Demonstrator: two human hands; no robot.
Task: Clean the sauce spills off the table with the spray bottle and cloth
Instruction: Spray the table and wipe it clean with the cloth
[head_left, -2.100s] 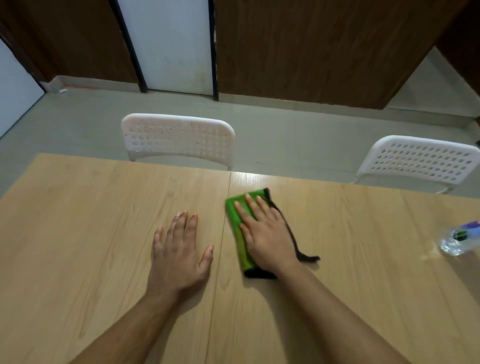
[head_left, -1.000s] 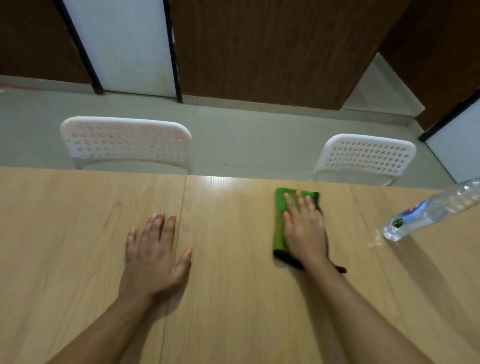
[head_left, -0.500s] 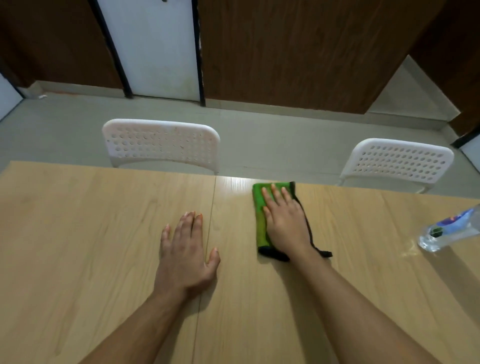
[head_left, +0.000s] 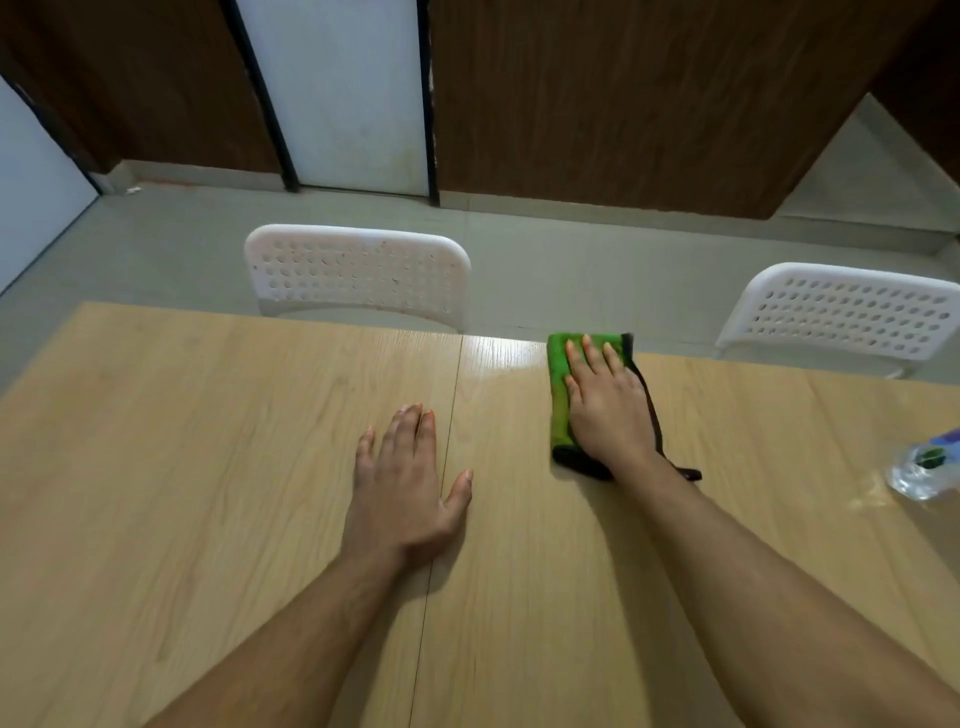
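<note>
Green cloth (head_left: 558, 395) under right hand (head_left: 605, 410), fingers (head_left: 592, 353) straight pressing it, left hand (head_left: 402, 483) flat on table (head_left: 208, 467)

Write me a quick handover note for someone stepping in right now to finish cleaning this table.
Left hand: flat on the bare table, fingers straight, holding nothing.
Right hand: flat on the folded green cloth, pressing it down near the table's far edge.
Bottle: at the right edge of view, partly cut off, untouched.
Done: no sauce marks show on the visible wood; a glossy patch lies left of the cloth.
Left: check under the cloth and around the bottle, wipe any residue, then set the cloth aside.
</note>
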